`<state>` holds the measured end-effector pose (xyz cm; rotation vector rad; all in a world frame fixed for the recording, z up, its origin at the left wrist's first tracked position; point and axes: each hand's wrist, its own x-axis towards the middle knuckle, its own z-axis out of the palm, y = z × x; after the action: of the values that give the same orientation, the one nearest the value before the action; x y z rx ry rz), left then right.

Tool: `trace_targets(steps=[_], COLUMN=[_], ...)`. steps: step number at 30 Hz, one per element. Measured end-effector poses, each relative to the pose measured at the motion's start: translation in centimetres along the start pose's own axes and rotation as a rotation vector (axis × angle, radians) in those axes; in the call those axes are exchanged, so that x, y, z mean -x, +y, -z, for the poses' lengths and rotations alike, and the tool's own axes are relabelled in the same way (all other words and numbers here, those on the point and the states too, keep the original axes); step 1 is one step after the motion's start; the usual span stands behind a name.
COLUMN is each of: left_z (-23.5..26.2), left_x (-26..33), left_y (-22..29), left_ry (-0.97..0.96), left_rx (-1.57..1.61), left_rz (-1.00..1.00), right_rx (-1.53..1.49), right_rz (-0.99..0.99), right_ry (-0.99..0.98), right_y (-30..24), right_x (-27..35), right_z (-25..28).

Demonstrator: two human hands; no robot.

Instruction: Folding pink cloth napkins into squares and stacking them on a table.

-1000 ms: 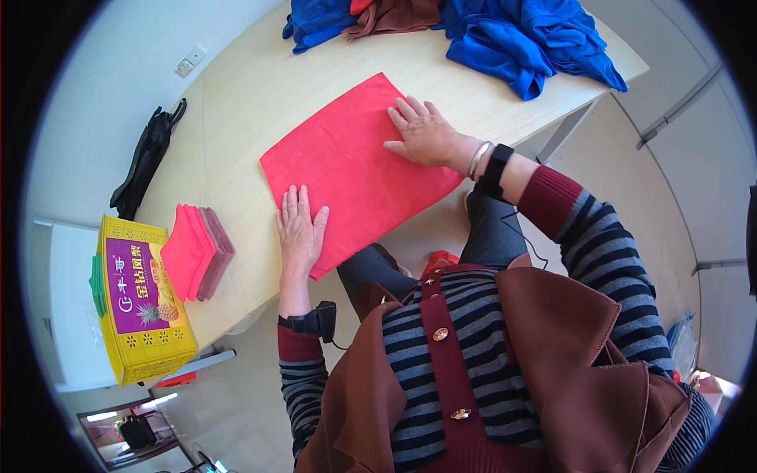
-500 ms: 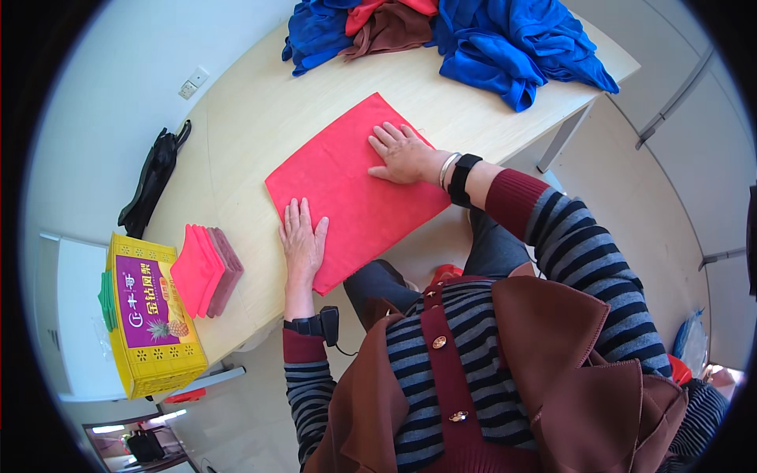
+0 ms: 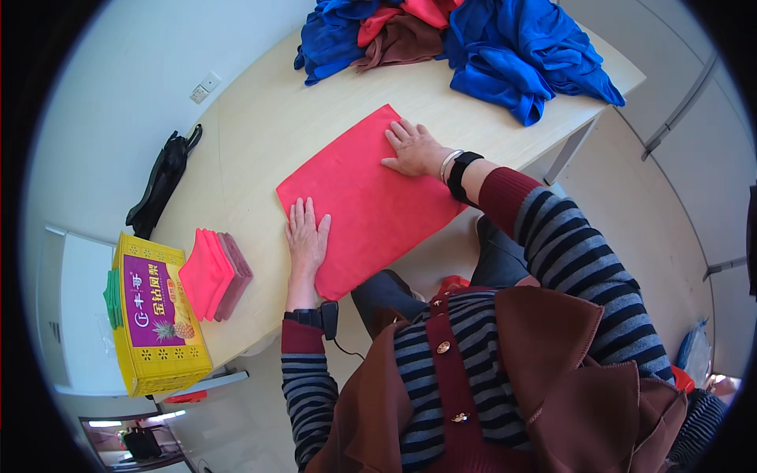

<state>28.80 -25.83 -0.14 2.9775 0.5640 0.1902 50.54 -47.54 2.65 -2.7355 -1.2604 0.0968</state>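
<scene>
A red cloth (image 3: 378, 205) lies spread flat on the pale wooden table (image 3: 252, 142), its near edge reaching the table's front edge. My left hand (image 3: 306, 240) rests flat on the cloth's left edge, fingers stretched out. On the upper right part of the cloth, my right hand (image 3: 414, 148) lies palm down with its fingers apart, close to the right edge. Neither hand grips anything. To the left of my left hand stand folded red cloths (image 3: 206, 274) and folded brown cloths (image 3: 236, 276), side by side.
A yellow carton (image 3: 162, 315) with a purple panel stands at the table's left end, with green folded cloth (image 3: 115, 298) beyond it. Near the wall lies a black folded umbrella-like item (image 3: 164, 183). Crumpled blue cloths (image 3: 520, 59) and a brown cloth (image 3: 402, 41) are heaped at the back.
My right hand has slid slightly up toward the cloth's far right edge. My left hand stays at the left edge. The whole view has shifted a little.
</scene>
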Motion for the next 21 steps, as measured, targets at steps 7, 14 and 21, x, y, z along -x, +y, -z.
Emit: trace_targets(steps=[7,14,21], left_z=[0.1,-0.7,3.6], left_x=[-2.1,-2.9,8.9], left_y=[0.0,-1.6,1.1], left_ry=[-0.024,-0.026,0.017], left_rx=[-0.04,0.003,0.317], left_rz=[0.054,0.059,-0.274], right_rx=[0.1,-0.002,-0.175], right_rz=[-0.006,-0.012,0.374], right_ry=[-0.001,-0.217,0.052], right_y=[0.6,2.3,5.4], right_x=[-2.4,-3.1,8.7], right_z=[1.2,2.2,2.4])
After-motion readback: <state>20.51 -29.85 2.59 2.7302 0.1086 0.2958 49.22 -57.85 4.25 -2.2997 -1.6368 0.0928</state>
